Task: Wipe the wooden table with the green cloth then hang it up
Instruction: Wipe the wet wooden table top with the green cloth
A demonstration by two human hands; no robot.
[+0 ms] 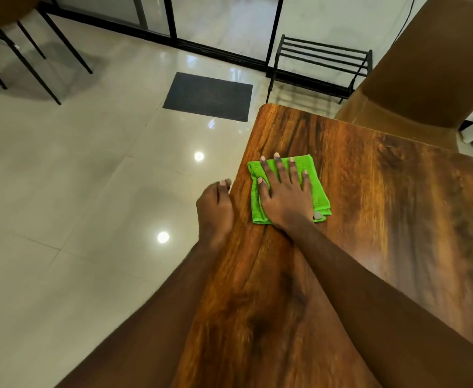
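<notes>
The folded green cloth (318,189) lies flat on the wooden table (383,219), close to its left edge and far corner. My right hand (284,194) presses down on the cloth with fingers spread, covering its middle. My left hand (215,211) rests at the table's left edge, fingers curled over the rim, holding nothing.
A black metal rack (322,68) stands on the floor beyond the table's far corner. A brown chair (425,79) sits at the far right. A dark mat (208,96) lies on the glossy tiled floor to the left. Black chair legs (34,51) stand at top left.
</notes>
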